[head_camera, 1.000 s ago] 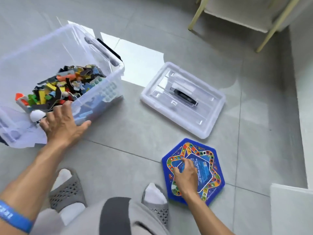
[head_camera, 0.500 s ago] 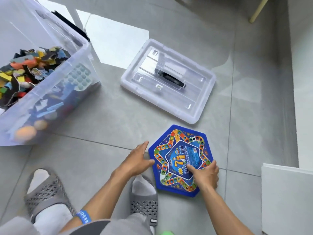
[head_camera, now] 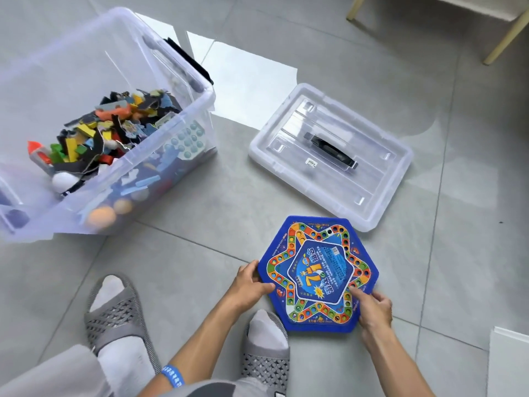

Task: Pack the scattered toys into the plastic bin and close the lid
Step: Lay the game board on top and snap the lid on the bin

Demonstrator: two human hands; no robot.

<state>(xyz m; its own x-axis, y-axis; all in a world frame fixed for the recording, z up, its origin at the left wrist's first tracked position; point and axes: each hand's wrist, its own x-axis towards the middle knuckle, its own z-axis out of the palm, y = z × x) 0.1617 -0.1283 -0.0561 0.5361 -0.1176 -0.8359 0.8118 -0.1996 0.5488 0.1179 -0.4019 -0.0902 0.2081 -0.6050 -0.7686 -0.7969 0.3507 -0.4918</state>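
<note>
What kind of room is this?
Probably a room at home, maybe a playroom: a grey tiled floor, a clear plastic bin full of colourful toy pieces, and pale wooden furniture legs at the far edge.

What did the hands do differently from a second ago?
The left hand left the plastic bin rim, came down to the blue game board and now grips its left edge. The right hand slid from the board's middle to grip its lower right edge. The board, the bin and the lid stayed where they were on the floor.
</note>
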